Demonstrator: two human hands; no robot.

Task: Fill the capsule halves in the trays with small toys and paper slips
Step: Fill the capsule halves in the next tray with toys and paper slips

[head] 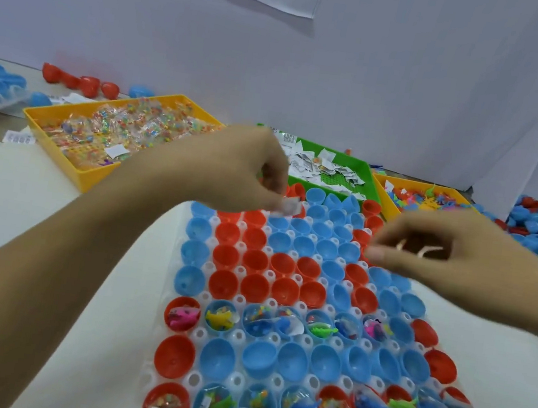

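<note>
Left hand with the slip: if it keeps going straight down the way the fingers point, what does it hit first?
Likely the empty red capsule halves at the tray's far end, directly under the left hand and its paper slip. Depth is unclear.

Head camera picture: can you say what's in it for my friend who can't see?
Two bare hands reach over a clear tray of red and blue capsule halves; the left hand pinches a paper slip, the right hand is blurred. Some halves hold small toys. Behind sit a yellow bin and a green bin.
</note>
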